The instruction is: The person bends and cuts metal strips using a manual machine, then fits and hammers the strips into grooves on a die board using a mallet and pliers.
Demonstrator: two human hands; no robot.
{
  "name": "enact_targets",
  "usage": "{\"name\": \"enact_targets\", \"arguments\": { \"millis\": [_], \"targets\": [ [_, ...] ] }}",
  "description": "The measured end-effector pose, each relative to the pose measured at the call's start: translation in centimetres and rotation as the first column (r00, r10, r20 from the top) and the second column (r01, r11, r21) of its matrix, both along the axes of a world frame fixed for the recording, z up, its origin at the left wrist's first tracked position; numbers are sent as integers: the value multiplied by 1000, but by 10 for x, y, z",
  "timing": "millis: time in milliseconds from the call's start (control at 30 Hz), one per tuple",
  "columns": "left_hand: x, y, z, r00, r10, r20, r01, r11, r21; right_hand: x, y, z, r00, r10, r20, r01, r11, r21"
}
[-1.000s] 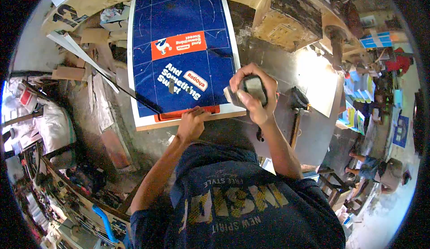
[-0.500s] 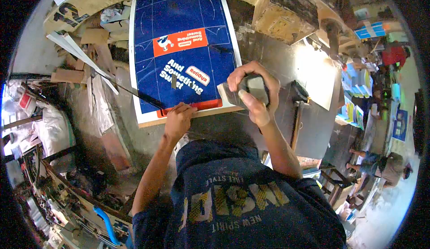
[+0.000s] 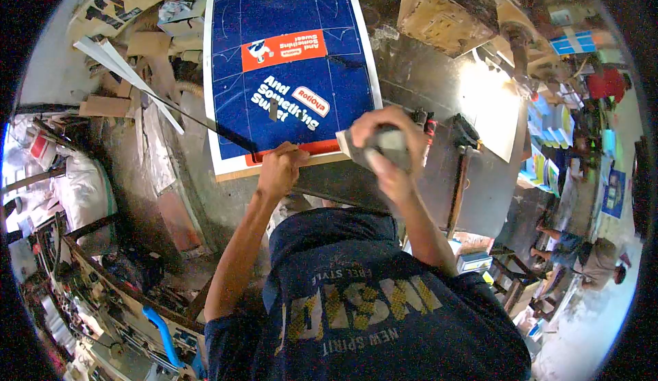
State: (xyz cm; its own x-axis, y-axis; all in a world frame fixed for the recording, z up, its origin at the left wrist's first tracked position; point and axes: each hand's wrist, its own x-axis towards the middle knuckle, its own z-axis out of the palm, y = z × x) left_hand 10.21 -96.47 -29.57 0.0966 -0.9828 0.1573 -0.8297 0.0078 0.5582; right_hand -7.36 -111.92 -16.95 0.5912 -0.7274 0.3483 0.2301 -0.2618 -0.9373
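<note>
A blue printed sheet (image 3: 295, 11) with white lettering and red panels lies on a board with a pale wooden edge (image 3: 233, 173). Along its near side runs a red strip (image 3: 322, 148). My left hand (image 3: 279, 170) rests there with fingers closed at the strip, pressing at the edge. In my right hand (image 3: 391, 138), blurred by motion, is a dark rounded block (image 3: 385, 149) with a pale flat end, close to the board's near right corner. A thin black rod (image 3: 205, 127) slants in from the left, its end beside my left hand.
Past my right hand lie red-and-black handled tools (image 3: 430, 131) and a dark-headed brush-like tool (image 3: 466, 133). A worn wooden box (image 3: 449, 14) stands at the far right of the table. White strips (image 3: 123, 72) lie at left. Another person (image 3: 593, 261) is at the far right.
The board sits further right and up in view. My right hand, with the dark block, is nearer the board's corner and more blurred. My left hand keeps to the near edge.
</note>
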Motion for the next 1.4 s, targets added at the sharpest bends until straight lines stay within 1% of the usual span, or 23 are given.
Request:
{"name": "enact_targets", "arguments": {
  "millis": [67,200,300,367,400,467,500,567,667,700,733,800,867,933,967,1000,1067,1133,1200,1267,1300,1367,1400],
  "targets": [
    [-1,-2,3,980,127,-154,-115,990,87,-2,-2,-15,999,27,-22,-27,1000,8],
    [0,2,9,981,111,-159,-99,992,81,0,5,-14,999,4,37,-4,1000,23],
    [8,6,28,982,99,-159,-85,992,92,0,8,-4,999,40,-26,-40,999,-14],
    [24,14,37,996,48,79,-47,999,-18,0,15,12,999,44,15,-44,999,3],
    [30,22,35,995,50,81,-49,999,-8,2,17,16,999,46,17,-46,999,13],
    [43,33,24,987,80,140,-85,996,30,8,22,20,995,88,42,-81,984,-161],
    [50,36,12,995,51,84,-53,998,20,17,29,6,997,49,62,-44,996,-81],
    [49,36,14,995,51,88,-53,998,26,17,25,-14,994,112,8,-112,994,-7],
    [50,33,16,997,27,78,-31,998,55,20,22,-2,981,176,-81,-169,982,89],
    [52,32,16,998,-5,66,0,997,76,23,21,-3,985,161,-56,-161,987,1],
    [53,32,17,997,-12,72,6,997,80,24,22,-1,987,155,-50,-155,988,3],
    [55,31,13,997,-40,71,34,997,73,23,27,3,969,206,-137,-179,967,184],
    [60,33,2,993,-93,68,93,996,2,24,34,1,980,126,-157,-87,968,236],
    [64,35,-11,997,-74,8,73,996,41,30,45,10,998,57,-16,-54,988,148],
    [67,38,-17,991,-116,64,115,993,13,37,58,18,1000,17,12,-19,971,238],
    [70,38,-11,989,-134,59,133,991,19,47,67,12,996,12,90,-29,983,181],
    [77,37,24,995,-98,-36,102,985,141,60,84,-10,999,-41,-4,41,988,147],
    [107,44,47,995,-94,-18,95,991,91,69,98,-20,984,-129,-120,151,967,203],
    [146,44,56,994,-70,85,55,984,167,71,104,-17,990,-119,-75,127,984,127],
    [175,37,56,972,-123,200,77,972,222,88,114,1,987,-158,12,152,963,222],
    [186,33,53,975,-167,148,128,962,243,88,117,-8,973,-231,-12,230,960,162],
    [203,26,37,966,-244,82,219,947,236,92,135,-9,941,-339,-12,328,903,278],
    [206,20,28,957,-287,31,274,937,216,97,138,-8,937,-343,64,314,909,273]
  ]
}}
